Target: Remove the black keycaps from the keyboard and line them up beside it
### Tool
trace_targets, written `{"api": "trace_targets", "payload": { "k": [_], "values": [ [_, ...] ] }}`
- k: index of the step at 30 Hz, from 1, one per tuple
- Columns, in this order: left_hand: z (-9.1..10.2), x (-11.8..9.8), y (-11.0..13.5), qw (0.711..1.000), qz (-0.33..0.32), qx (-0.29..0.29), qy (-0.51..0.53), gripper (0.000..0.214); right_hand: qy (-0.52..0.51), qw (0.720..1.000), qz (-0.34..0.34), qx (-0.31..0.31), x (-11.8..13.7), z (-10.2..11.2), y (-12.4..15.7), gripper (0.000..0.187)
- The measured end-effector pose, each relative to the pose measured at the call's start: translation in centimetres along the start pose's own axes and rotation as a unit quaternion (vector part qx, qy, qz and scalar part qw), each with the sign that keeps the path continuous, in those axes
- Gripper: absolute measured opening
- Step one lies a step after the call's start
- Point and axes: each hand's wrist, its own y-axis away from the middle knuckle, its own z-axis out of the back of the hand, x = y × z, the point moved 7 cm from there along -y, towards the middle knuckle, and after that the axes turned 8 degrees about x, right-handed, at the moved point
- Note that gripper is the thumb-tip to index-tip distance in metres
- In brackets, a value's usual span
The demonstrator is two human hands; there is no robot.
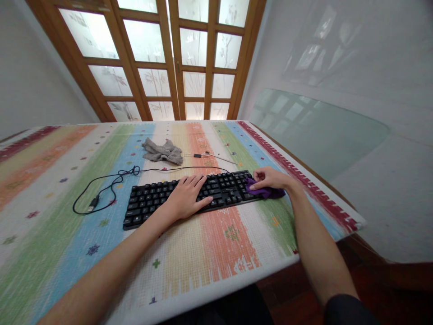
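Note:
A black computer keyboard (149,200) lies at a slight angle on the striped tablecloth (189,253). Flat across its middle keys rests my left hand (186,197), fingers stretched out and thumb apart, holding nothing. At the keyboard's right end, my right hand (269,178) pinches a purple cloth (269,192) between thumb and fingers. Part of the cloth touches the number keys, and the rest spills over the keyboard's right edge onto the table. Some keys are hidden under my left hand and the cloth.
Behind the keyboard sits a crumpled grey cloth (163,151), with a small black object (197,155) and a thin rod (221,158) to its right. The keyboard's black cable (88,184) loops to the left, ending in a USB plug (94,203). A wall borders the table's right side.

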Motion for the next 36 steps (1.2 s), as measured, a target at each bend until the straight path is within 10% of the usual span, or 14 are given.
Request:
{"api": "trace_targets", "payload": {
  "k": [24,36],
  "values": [
    [-0.2,-0.1,-0.1,1.0,-0.006,-0.01,0.002,0.07,-0.091,0.996,0.023,-0.012,1.1,0.3,0.8,0.04],
    [0.0,-0.1,-0.1,1.0,-0.001,-0.007,0.004,0.069,0.063,0.997,0.046,-0.013,2.3,-0.4,-0.4,0.052]
  ]
}}
